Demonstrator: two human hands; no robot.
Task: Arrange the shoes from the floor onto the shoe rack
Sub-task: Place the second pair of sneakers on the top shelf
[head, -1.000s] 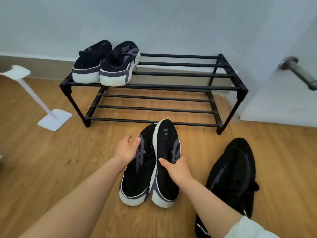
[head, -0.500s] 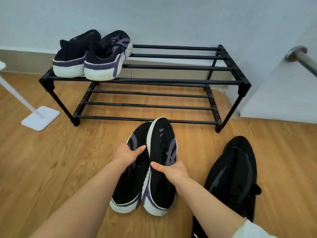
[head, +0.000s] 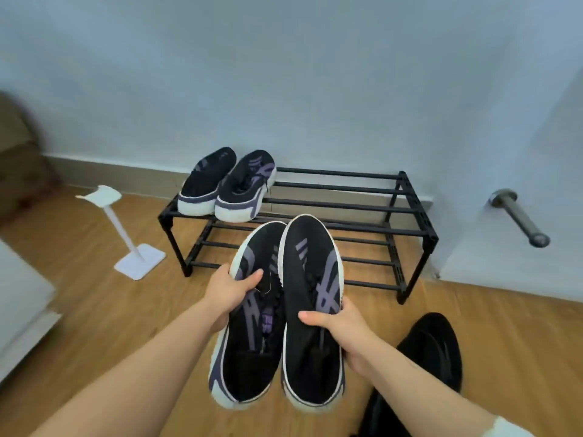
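My fingers (head: 252, 276) wrap one sneaker (head: 249, 313) per hand, fingertips hidden beneath; the all-black pair (head: 432, 351) is partly blocked by my right arm.

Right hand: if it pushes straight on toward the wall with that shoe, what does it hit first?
Probably the shoe rack. The right hand holds its sneaker toe-first toward the rack's bare top rails, right of the pair already shelved. Depth is unclear; the toe may pass above the front rail.

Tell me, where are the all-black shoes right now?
The all-black shoes lie on the wooden floor at the lower right of the head view, just beyond the right hand and in front of the shoe rack's right end.
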